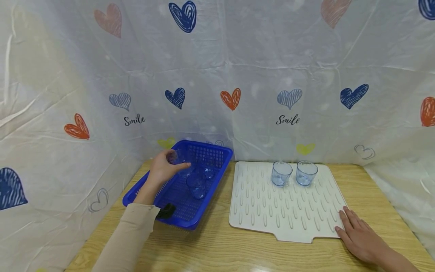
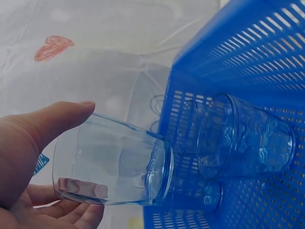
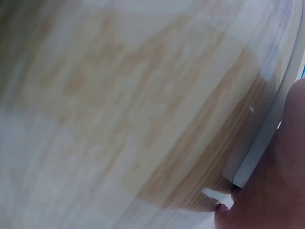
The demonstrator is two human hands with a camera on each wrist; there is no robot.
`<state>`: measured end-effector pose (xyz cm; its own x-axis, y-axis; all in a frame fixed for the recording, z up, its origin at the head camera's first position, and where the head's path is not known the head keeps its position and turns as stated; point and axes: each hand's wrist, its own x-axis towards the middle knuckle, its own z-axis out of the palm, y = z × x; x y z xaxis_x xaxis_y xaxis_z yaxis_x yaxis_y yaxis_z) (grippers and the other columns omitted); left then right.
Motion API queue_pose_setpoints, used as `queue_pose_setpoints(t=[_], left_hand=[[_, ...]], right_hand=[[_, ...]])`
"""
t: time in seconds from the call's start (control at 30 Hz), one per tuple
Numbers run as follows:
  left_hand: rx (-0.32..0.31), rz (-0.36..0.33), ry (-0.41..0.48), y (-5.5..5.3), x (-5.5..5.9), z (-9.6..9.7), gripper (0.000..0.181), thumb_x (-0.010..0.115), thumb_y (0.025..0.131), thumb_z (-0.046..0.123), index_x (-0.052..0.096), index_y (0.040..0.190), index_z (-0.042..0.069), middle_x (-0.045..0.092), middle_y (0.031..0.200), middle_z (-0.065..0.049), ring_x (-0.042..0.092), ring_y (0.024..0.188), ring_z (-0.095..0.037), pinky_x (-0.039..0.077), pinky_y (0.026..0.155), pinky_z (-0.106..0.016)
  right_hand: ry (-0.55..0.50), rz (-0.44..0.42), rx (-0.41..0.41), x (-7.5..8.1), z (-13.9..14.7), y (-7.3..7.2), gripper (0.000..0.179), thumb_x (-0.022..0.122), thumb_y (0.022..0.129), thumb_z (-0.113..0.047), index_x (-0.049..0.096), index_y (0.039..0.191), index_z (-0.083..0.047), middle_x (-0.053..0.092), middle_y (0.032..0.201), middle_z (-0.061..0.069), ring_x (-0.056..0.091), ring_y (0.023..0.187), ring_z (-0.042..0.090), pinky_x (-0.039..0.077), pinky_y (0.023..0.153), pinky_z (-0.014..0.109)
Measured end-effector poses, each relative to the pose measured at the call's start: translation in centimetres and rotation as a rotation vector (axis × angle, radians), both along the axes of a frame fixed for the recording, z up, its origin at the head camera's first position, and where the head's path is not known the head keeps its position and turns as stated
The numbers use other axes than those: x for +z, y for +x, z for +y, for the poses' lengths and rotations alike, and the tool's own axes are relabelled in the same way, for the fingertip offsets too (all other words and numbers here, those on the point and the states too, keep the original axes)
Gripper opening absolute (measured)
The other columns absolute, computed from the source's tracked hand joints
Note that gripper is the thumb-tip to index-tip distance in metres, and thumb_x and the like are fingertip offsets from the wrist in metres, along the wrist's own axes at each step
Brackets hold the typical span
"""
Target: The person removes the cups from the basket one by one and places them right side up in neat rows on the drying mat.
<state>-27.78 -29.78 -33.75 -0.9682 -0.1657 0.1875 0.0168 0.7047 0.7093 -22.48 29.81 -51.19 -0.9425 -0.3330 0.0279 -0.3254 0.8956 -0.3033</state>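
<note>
My left hand (image 1: pixel 162 168) grips a clear bluish drinking glass (image 2: pixel 114 160) above the far left part of the blue plastic basket (image 1: pixel 215 188). In the left wrist view the thumb lies along the top of the tilted glass, with fingers beneath it. Inside the basket are more clear glasses, among them a nearer glass (image 1: pixel 196 187) and a farther glass (image 1: pixel 209 172). Two glasses, a left one (image 1: pixel 281 177) and a right one (image 1: pixel 306 176), stand on a white ribbed draining board (image 1: pixel 249 196). My right hand (image 1: pixel 360 236) rests with extended fingers at the board's right edge.
The basket and board sit side by side on a wood-grain table (image 1: pixel 217 249). A white curtain (image 1: pixel 258 124) with printed hearts hangs behind and at the sides. A small dark object (image 1: pixel 166 210), too unclear to name, shows near the left sleeve.
</note>
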Motion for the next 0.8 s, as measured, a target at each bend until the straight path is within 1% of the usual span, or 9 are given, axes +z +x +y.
queue_pose_setpoints(t=[0.1,0.3,0.43,0.57,0.8], left_hand=[[-0.016,0.008,0.011,0.1,0.3,0.5,0.084,0.085,0.085,0.032,0.044,0.148,-0.007,0.053,0.142,-0.028,0.051,0.131,-0.044,0.045,0.107,-0.057],[-0.047,-0.008,0.071,0.2,0.9,1.6,0.088,0.084,0.086,0.033,0.039,0.153,-0.004,0.049,0.147,-0.025,0.047,0.136,-0.042,0.043,0.110,-0.056],[-0.057,-0.011,0.090,0.2,1.1,2.2,0.087,0.083,0.087,0.032,0.038,0.153,-0.003,0.048,0.147,-0.024,0.046,0.137,-0.042,0.043,0.109,-0.057],[-0.067,-0.012,0.090,0.1,1.2,2.7,0.086,0.084,0.087,0.031,0.040,0.153,-0.002,0.049,0.147,-0.024,0.046,0.137,-0.041,0.044,0.108,-0.057],[-0.076,-0.013,0.072,0.0,1.4,3.5,0.088,0.084,0.086,0.036,0.040,0.153,0.001,0.050,0.148,-0.022,0.047,0.137,-0.039,0.044,0.108,-0.057]], right_hand=[[0.007,0.004,0.000,0.0,0.0,0.0,0.073,0.043,0.110,-0.040,0.033,0.148,0.021,0.025,0.156,0.042,0.026,0.142,0.060,0.026,0.109,0.073],[0.003,-0.003,-0.002,0.1,0.0,0.0,0.073,0.043,0.110,-0.041,0.032,0.149,0.020,0.024,0.156,0.042,0.025,0.143,0.060,0.025,0.109,0.073],[-0.003,-0.006,-0.004,0.2,-0.1,0.0,0.074,0.043,0.110,-0.041,0.032,0.149,0.020,0.024,0.156,0.042,0.024,0.143,0.060,0.024,0.109,0.073],[-0.004,-0.006,0.000,0.3,-0.1,0.1,0.073,0.043,0.110,-0.040,0.032,0.148,0.021,0.024,0.156,0.042,0.025,0.142,0.060,0.024,0.109,0.074],[-0.007,-0.011,0.002,0.2,0.0,0.1,0.073,0.043,0.110,-0.041,0.032,0.149,0.021,0.024,0.156,0.042,0.024,0.142,0.061,0.024,0.109,0.074]])
